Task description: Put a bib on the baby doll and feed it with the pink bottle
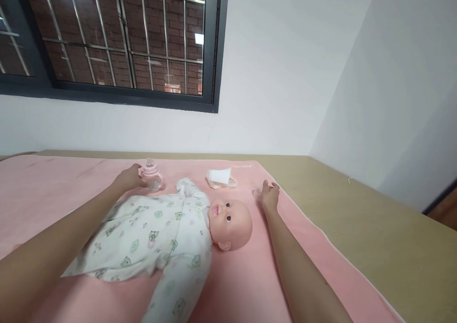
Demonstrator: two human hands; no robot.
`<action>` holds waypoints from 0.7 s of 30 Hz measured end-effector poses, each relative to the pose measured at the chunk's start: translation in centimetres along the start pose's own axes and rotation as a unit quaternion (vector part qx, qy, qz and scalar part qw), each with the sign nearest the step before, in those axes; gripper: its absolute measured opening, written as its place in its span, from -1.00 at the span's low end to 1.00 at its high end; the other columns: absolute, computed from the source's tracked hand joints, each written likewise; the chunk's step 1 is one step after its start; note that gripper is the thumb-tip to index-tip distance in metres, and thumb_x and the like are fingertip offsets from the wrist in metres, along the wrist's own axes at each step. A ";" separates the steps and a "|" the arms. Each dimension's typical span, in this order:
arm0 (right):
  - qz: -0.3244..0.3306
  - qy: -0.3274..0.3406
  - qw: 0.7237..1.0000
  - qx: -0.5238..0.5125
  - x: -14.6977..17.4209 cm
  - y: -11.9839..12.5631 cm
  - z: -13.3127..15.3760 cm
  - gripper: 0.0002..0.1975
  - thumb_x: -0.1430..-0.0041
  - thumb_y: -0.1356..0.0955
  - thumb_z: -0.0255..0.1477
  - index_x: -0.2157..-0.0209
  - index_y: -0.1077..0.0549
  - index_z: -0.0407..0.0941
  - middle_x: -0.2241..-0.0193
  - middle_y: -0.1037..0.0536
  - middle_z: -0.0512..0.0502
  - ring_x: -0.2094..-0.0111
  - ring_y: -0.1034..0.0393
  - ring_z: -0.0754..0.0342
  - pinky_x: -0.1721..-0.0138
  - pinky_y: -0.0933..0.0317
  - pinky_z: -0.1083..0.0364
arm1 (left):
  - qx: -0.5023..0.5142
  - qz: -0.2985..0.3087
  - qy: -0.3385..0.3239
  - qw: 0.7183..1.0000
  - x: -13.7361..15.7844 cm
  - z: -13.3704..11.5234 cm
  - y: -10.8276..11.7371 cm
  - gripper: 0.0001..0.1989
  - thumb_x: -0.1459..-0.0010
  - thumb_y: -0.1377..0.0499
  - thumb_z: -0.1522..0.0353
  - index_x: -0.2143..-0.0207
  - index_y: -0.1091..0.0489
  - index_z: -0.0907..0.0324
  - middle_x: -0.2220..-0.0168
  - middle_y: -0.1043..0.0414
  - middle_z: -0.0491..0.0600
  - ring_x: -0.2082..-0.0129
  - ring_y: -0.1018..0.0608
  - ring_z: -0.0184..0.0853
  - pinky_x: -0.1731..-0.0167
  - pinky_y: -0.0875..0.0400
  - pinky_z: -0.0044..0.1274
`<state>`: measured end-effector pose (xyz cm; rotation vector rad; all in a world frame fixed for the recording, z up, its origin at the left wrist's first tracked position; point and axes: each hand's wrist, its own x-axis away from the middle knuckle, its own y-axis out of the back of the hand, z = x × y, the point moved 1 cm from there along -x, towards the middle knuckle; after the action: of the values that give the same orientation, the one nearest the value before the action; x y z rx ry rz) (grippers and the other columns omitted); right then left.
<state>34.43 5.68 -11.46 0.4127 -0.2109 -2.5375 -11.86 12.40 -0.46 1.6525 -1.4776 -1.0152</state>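
My left hand is closed on the side of a small clear baby bottle with a pink collar and handles. The bottle stands upright on the pink mat. On the right, my right hand rests low over the mat, its fingers apart and slightly bent. Close to its left side lies a small clear object, perhaps a cap; I cannot tell if they touch. Between my arms a bald baby doll lies on its back, head to the right, in a white printed outfit.
Beyond the doll's head a white tissue-like piece sits on a clear plastic wrapper. The pink mat covers much of a wooden tabletop. White walls and a barred window bound the far side.
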 end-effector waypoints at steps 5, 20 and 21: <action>-0.009 0.003 1.000 0.003 0.1 0.3 -0.1 -0.36 -0.20 -0.16 -0.01 -0.09 -0.25 -0.22 -0.03 -0.41 -0.43 -0.05 -0.34 -0.20 -0.12 -0.19 -0.13 | -0.123 0.022 0.061 0.990 2.5 -1.5 2.3 -0.45 0.04 -0.28 0.37 -0.02 -0.26 0.33 0.24 -0.53 0.23 0.16 -0.55 0.10 0.31 -0.34 -0.36; -0.066 -0.006 0.997 0.035 1.2 1.4 1.1 -0.39 -0.26 -0.11 -0.07 -0.09 -0.25 -0.26 -0.03 -0.41 -0.46 0.02 -0.37 -0.18 0.01 -0.24 -0.08 | 0.090 0.120 -0.226 0.963 11.1 -13.6 -0.8 -0.73 -0.21 -0.13 0.20 0.18 -0.52 0.15 0.12 -0.59 0.02 0.14 -0.59 -0.14 0.24 -0.37 -0.48; -0.065 -0.005 0.997 0.036 1.2 1.4 1.2 -0.39 -0.25 -0.12 -0.08 -0.09 -0.25 -0.27 -0.03 -0.40 -0.47 0.02 -0.37 -0.19 0.00 -0.23 -0.09 | 0.093 0.131 -0.238 0.958 11.7 -14.3 -1.1 -0.74 -0.22 -0.11 0.23 0.20 -0.53 0.14 0.10 -0.58 0.00 0.13 -0.58 -0.15 0.23 -0.37 -0.48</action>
<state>33.76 3.88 -10.33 0.4558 -0.2888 -2.6662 1.89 0.81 3.84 1.3340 -2.1027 -1.2042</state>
